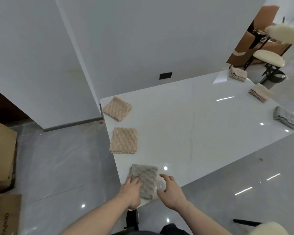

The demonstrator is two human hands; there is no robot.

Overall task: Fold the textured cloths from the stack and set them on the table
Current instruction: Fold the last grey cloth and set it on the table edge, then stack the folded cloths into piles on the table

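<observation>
Grey cloth folded at lower centre, right on the desk corner. Left hand fingers flat on it, right hand spread beside. Could slide off the edge if nudged.

Six folded cloths are lying on one worktop. Four are beige: two ahead and to the left of the hands, two far ahead to the right. Two are grey: one under the hands, one well off to the right. Two hands are showing, the left and the right. Two cardboard boxes are sitting far left, and two cream stools far ahead to the right.
</observation>
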